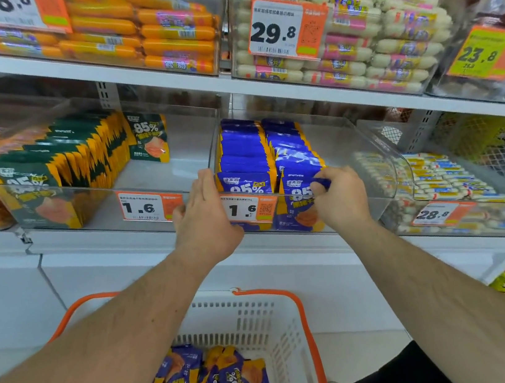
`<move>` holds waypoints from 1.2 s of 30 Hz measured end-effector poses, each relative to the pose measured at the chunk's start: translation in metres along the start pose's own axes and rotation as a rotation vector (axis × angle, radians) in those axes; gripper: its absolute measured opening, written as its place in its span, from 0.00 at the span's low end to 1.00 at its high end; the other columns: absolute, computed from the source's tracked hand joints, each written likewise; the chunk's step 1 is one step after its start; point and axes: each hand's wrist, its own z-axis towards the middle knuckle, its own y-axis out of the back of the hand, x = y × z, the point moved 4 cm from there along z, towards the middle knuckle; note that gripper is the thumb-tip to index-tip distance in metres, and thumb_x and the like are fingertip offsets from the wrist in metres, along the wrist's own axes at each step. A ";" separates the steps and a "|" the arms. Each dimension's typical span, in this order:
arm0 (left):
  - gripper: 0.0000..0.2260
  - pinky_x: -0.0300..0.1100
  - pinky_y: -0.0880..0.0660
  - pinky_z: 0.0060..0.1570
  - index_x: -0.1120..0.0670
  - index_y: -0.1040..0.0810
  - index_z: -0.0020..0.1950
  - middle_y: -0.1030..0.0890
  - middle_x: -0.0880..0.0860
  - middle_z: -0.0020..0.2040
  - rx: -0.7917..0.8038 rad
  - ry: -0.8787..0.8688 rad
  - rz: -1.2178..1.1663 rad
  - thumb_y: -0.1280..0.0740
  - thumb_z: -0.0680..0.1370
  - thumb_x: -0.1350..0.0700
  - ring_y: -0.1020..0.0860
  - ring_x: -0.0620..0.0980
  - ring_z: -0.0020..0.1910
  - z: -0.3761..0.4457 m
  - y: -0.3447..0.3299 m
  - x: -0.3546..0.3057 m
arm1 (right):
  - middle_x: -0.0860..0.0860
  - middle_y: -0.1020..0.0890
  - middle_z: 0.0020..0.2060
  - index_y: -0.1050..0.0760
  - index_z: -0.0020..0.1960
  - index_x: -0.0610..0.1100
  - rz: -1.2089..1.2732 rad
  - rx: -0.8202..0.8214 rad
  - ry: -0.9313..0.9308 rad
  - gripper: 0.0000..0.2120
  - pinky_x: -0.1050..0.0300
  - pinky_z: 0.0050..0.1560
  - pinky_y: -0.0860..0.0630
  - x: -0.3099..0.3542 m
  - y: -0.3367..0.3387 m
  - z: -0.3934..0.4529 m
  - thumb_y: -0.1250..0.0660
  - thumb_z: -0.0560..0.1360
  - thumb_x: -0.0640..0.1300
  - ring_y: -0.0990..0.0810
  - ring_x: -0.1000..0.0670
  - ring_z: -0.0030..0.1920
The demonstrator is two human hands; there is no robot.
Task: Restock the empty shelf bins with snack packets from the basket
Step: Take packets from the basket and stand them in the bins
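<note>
We note the left hand (204, 212) flat, fingers straight, against the clear bin (369, 155) at frame centre; right hand (341, 196) pinches a blue packet (300, 181) in it. Basket (284, 333) at bottom centre holds more.

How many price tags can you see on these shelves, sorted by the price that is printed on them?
1.6: 2, on the green packets' bin and the blue packets' bin
29.8: 1
23.8: 1
28.8: 1, lower right
Cut off by the top edge, ending in .8: 1
Total: 6 price tags
</note>
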 end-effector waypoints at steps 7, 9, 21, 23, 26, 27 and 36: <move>0.36 0.50 0.42 0.69 0.54 0.43 0.77 0.37 0.52 0.75 0.115 -0.127 0.180 0.29 0.73 0.55 0.37 0.53 0.72 -0.047 0.007 0.041 | 0.42 0.24 0.52 0.21 0.52 0.39 -0.038 -0.144 0.568 0.12 0.49 0.41 0.22 0.044 -0.045 -0.057 0.31 0.70 0.37 0.21 0.39 0.47; 0.31 0.49 0.38 0.67 0.51 0.40 0.76 0.30 0.49 0.70 0.328 -0.063 0.210 0.31 0.75 0.54 0.30 0.52 0.68 -0.061 0.002 0.068 | 0.43 0.23 0.50 0.21 0.51 0.39 0.009 0.084 0.557 0.09 0.49 0.43 0.22 0.045 -0.088 -0.079 0.33 0.72 0.39 0.21 0.40 0.48; 0.21 0.47 0.27 0.62 0.53 0.32 0.71 0.26 0.52 0.67 0.974 0.107 0.303 0.35 0.79 0.50 0.25 0.52 0.62 -0.110 -0.037 0.162 | 0.44 0.20 0.45 0.22 0.52 0.44 -0.687 1.392 0.357 0.07 0.46 0.42 0.20 -0.078 -0.302 -0.241 0.34 0.75 0.39 0.19 0.44 0.44; 0.19 0.48 0.26 0.60 0.54 0.29 0.69 0.24 0.53 0.64 0.990 0.126 0.287 0.35 0.79 0.52 0.24 0.52 0.60 -0.110 -0.043 0.167 | 0.45 0.21 0.46 0.25 0.53 0.42 -0.775 1.428 0.425 0.08 0.46 0.45 0.19 -0.089 -0.309 -0.255 0.31 0.74 0.41 0.20 0.44 0.46; 0.19 0.44 0.27 0.58 0.52 0.29 0.69 0.25 0.51 0.64 0.999 0.155 0.250 0.35 0.78 0.53 0.25 0.51 0.59 -0.109 -0.049 0.173 | 0.44 0.23 0.51 0.30 0.58 0.44 -0.843 1.405 0.578 0.22 0.45 0.49 0.22 -0.099 -0.315 -0.271 0.25 0.71 0.51 0.22 0.42 0.52; 0.20 0.42 0.28 0.57 0.52 0.30 0.70 0.25 0.51 0.65 0.998 0.160 0.241 0.35 0.78 0.53 0.25 0.51 0.60 -0.109 -0.051 0.175 | 0.43 0.24 0.55 0.32 0.63 0.44 -0.859 1.397 0.616 0.30 0.45 0.53 0.25 -0.102 -0.317 -0.277 0.24 0.68 0.55 0.24 0.41 0.56; 0.21 0.44 0.29 0.63 0.53 0.31 0.71 0.25 0.52 0.66 1.015 0.208 0.234 0.35 0.79 0.52 0.26 0.51 0.63 -0.109 -0.056 0.185 | 0.42 0.25 0.62 0.41 0.74 0.44 -0.872 1.308 0.623 0.45 0.47 0.56 0.29 -0.113 -0.323 -0.276 0.24 0.67 0.61 0.24 0.40 0.59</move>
